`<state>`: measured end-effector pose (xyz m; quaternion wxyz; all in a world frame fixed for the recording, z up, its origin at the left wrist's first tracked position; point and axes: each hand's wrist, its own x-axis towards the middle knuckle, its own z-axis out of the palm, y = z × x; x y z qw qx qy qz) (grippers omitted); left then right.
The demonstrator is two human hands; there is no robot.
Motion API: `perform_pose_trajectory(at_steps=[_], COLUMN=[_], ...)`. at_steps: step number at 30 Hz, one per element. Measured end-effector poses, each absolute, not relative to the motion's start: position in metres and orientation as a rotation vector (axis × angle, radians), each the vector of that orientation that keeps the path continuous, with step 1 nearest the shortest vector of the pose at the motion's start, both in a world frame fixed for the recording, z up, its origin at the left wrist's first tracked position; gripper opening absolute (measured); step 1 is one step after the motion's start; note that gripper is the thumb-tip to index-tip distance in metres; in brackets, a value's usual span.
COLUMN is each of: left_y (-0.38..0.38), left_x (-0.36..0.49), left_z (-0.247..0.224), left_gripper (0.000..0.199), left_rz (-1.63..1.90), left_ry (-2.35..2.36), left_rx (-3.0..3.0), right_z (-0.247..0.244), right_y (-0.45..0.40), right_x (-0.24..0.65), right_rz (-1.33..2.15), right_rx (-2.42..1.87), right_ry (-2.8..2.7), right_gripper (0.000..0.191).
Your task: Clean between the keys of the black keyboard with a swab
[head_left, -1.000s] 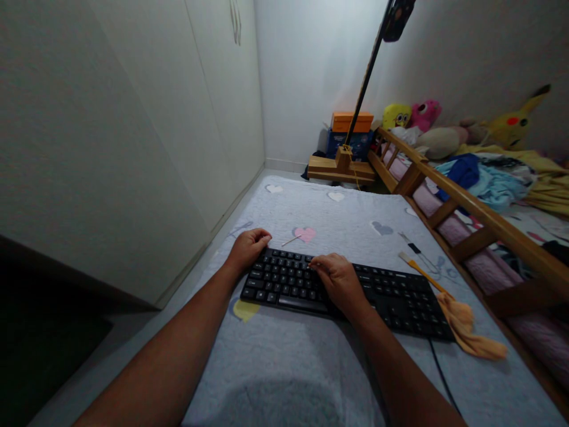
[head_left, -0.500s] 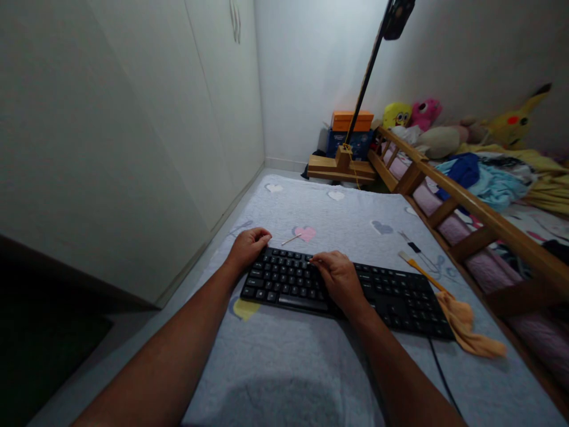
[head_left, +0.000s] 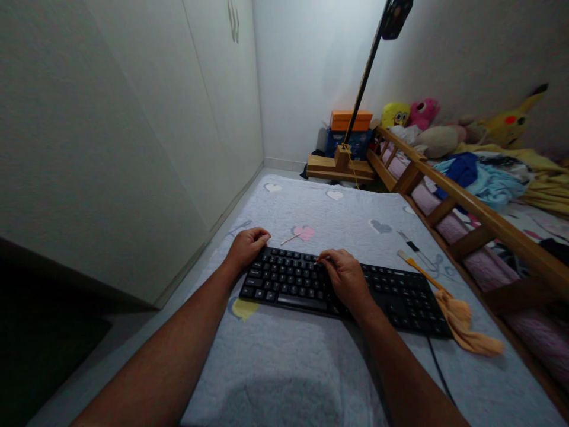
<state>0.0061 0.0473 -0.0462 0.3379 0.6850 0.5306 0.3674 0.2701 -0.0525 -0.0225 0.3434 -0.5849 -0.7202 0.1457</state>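
A black keyboard lies flat on the patterned cloth. At its far left corner rests my left hand, fingers curled and thumb pressed to them; whether anything is between them is hidden. My right hand is over the middle of the keyboard. Its thumb and fingers pinch a thin cotton swab, of which only the small white tip shows, down at the upper row of keys. A second cotton swab lies on the cloth just behind the keyboard, between the two hands.
Right of the keyboard lie a yellow-handled brush, metal tweezers and an orange cloth. The keyboard's cable runs toward me. A wooden bed rail borders the right side, a white wardrobe the left.
My right hand has slid slightly to the right along the upper keys, with the swab in its pinch. The left hand stays at the keyboard's corner.
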Motion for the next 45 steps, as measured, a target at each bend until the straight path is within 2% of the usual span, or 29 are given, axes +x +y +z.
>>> perform_pose_trajectory(at_steps=[45], left_y=[0.049], left_x=[0.004], left_z=[-0.051], left_gripper=[0.027], left_rz=[0.953], left_ry=[1.379], left_rx=[1.783], right_z=[-0.016], right_y=[-0.061], right_x=[0.265], right_rz=[0.434], right_rx=[-1.482], right_ry=[-1.943], right_gripper=[0.017])
